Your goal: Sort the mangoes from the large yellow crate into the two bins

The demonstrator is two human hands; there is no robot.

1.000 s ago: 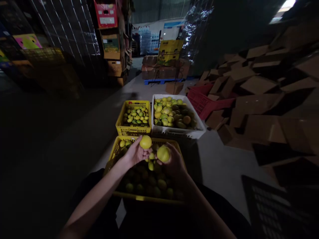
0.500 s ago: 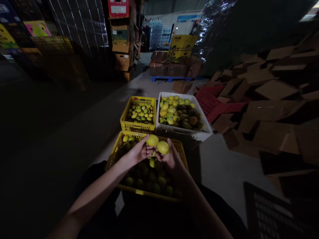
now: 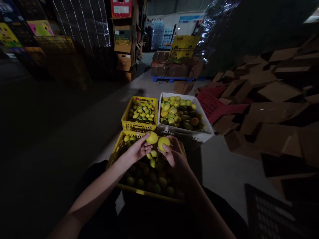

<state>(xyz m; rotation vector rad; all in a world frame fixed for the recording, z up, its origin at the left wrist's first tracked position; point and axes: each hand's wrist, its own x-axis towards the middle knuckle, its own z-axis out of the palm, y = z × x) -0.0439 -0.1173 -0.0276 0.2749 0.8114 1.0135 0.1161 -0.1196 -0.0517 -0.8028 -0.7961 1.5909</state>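
My left hand [image 3: 140, 148] is closed on a yellow lemon [image 3: 152, 137], its thumb along the fruit's side. Close beside it, my right hand [image 3: 175, 151] grips a second lemon [image 3: 163, 143], thumb across the front. Both fruits are held above the near yellow crate [image 3: 144, 192], which contains many yellow and green lemons [image 3: 153, 162], the lower ones in deep shadow. Beyond it stand a smaller-looking yellow crate [image 3: 138, 127] with green and yellow lemons and a white crate [image 3: 183, 131] piled with larger-looking ones.
A red crate [image 3: 211, 103] leans among a heap of cardboard boxes [image 3: 271, 113] on the right. Farther back, a blue pallet [image 3: 171, 79] carries boxes. Stacked cartons [image 3: 124, 43] rise at the back left. Dark floor [image 3: 62, 132] lies to my left.
My right hand has turned its lemon, and the thumb now lies across the fruit's front. The two lemons have moved slightly apart. My left hand keeps its hold.
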